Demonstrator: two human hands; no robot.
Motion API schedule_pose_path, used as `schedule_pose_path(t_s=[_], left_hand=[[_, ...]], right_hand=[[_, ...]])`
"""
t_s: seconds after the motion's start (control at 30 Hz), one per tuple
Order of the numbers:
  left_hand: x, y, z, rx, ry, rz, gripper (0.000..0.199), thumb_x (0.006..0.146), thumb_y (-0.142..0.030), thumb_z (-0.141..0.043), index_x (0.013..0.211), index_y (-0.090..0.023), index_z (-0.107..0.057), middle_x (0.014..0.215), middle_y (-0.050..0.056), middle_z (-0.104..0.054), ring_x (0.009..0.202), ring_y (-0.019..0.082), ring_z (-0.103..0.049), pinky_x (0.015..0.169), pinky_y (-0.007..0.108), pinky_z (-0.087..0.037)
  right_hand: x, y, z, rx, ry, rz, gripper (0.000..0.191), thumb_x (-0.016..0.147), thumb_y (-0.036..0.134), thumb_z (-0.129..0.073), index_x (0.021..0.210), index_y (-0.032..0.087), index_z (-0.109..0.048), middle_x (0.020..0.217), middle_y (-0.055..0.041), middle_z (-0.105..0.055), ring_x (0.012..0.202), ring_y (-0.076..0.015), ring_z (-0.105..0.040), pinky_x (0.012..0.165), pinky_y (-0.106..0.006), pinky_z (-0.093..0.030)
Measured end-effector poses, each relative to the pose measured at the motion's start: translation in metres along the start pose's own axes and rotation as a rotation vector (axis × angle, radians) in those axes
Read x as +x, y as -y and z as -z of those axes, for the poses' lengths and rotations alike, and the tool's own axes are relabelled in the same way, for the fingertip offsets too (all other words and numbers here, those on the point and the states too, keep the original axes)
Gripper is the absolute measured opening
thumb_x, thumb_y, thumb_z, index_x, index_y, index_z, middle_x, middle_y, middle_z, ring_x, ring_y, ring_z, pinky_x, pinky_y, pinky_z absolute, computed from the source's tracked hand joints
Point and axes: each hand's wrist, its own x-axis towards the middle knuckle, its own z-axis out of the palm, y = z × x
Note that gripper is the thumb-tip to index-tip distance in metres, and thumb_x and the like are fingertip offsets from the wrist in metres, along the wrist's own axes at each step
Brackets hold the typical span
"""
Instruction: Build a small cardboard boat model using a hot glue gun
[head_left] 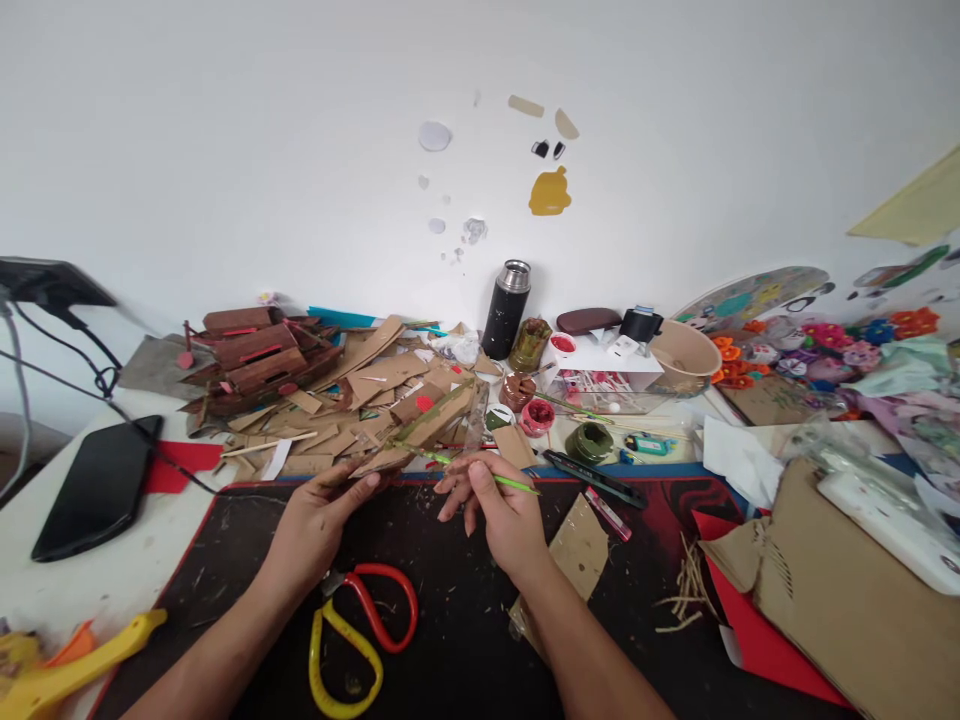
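My left hand (319, 525) is closed on the near end of a long cardboard piece (446, 418), which has green paint along its edge and slants up to the right. A thin green paintbrush (519, 486) is pinched in my right hand (502, 510). Its tip points left and lies at or very near the cardboard; I cannot tell whether they touch. Beyond my right hand are open jars of green paint (589, 441), red paint (537, 416) and brown paint (517, 390). Scissors (360, 630) with one red and one yellow handle lie between my forearms.
Cardboard scraps (375, 385) pile up at the back beside brown cardboard models (262, 350). A black flask (507, 310) stands against the wall. At left are a black phone (97, 488) and a yellow glue gun (82, 670). A utility knife (596, 480) and large cardboard (847, 590) lie right.
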Motion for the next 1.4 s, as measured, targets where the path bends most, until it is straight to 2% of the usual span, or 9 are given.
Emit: schedule_pose_path(t_s=[0.17,0.33,0.53,1.03,1.2,1.4], left_hand=[[-0.001,-0.005,-0.002,0.043,-0.032,-0.001,0.062,0.069,-0.067,-0.090,0.112,-0.022,-0.087,0.125,0.013,-0.083,0.126,0.040,-0.072,0.117,0.051,-0.050],[-0.003,-0.009,-0.005,0.043,-0.033,-0.018,0.060,0.068,-0.067,-0.091,0.107,-0.022,-0.088,0.118,0.013,-0.085,0.117,0.040,-0.076,0.106,0.048,-0.058],[-0.002,-0.005,-0.004,0.018,-0.036,-0.013,0.056,0.067,-0.065,-0.092,0.105,-0.023,-0.087,0.113,0.012,-0.086,0.113,0.038,-0.077,0.103,0.045,-0.060],[-0.004,-0.006,-0.004,0.042,-0.049,0.029,0.050,0.065,-0.066,-0.092,0.085,-0.021,-0.081,0.092,0.008,-0.083,0.091,0.031,-0.075,0.074,0.034,-0.059],[-0.004,-0.005,-0.003,0.010,-0.020,0.036,0.052,0.066,-0.064,-0.092,0.091,-0.020,-0.083,0.098,0.010,-0.085,0.090,0.031,-0.076,0.077,0.037,-0.060],[-0.003,-0.006,-0.004,-0.014,0.006,0.010,0.053,0.064,-0.063,-0.093,0.096,-0.022,-0.084,0.108,0.012,-0.086,0.102,0.035,-0.077,0.096,0.045,-0.060]], right_hand=[[-0.002,-0.004,-0.001,-0.007,0.032,-0.012,0.043,0.102,0.060,-0.068,0.102,0.017,-0.076,0.086,-0.0093,-0.080,0.059,-0.0153,-0.076,0.040,-0.015,-0.041],[-0.004,-0.004,-0.003,-0.031,0.053,-0.023,0.045,0.104,0.060,-0.065,0.103,0.017,-0.076,0.087,-0.0101,-0.080,0.059,-0.0156,-0.076,0.040,-0.016,-0.041],[-0.006,-0.005,-0.005,-0.038,0.077,-0.017,0.044,0.104,0.060,-0.065,0.104,0.017,-0.076,0.089,-0.0102,-0.080,0.059,-0.0152,-0.075,0.040,-0.016,-0.041],[-0.011,-0.006,-0.011,-0.052,0.120,-0.025,0.042,0.104,0.059,-0.065,0.104,0.018,-0.076,0.089,-0.0107,-0.081,0.059,-0.0159,-0.075,0.041,-0.018,-0.040],[-0.012,-0.006,-0.012,-0.050,0.145,-0.031,0.043,0.105,0.059,-0.065,0.104,0.018,-0.077,0.089,-0.0099,-0.080,0.059,-0.0150,-0.075,0.042,-0.017,-0.041],[-0.013,-0.006,-0.014,-0.068,0.162,-0.054,0.046,0.104,0.061,-0.063,0.104,0.017,-0.076,0.089,-0.0102,-0.080,0.060,-0.0155,-0.075,0.042,-0.018,-0.041]])
